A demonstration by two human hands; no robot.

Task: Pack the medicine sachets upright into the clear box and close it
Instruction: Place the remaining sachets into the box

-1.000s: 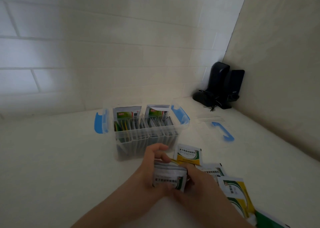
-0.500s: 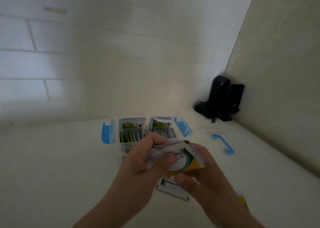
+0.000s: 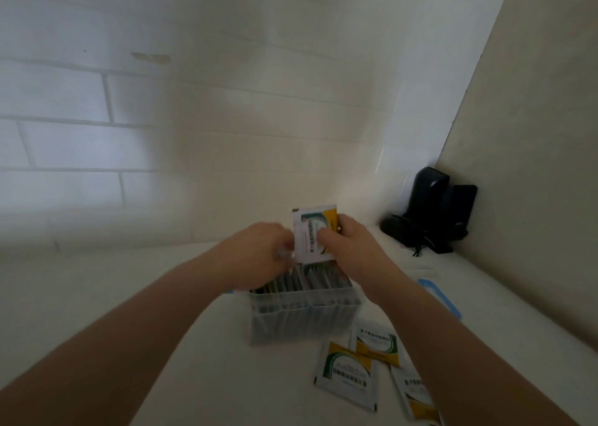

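Observation:
The clear box (image 3: 304,318) stands open on the white counter, with several sachets upright inside it. Above its far side my right hand (image 3: 349,247) grips a white, green and yellow sachet (image 3: 310,234) held upright. My left hand (image 3: 259,257) is at the sachet's left edge, its fingertips blurred, so its hold is unclear. Loose sachets (image 3: 348,372) lie flat in front of the box on the right.
The box's clear lid with a blue handle (image 3: 438,297) lies on the counter to the right. A black device with a cable (image 3: 430,212) sits in the back right corner. Tiled wall behind, plain wall on the right.
Both hands have lifted from the counter with sachets and moved forward over the open box. The sachet in my right hand now stands upright above it.

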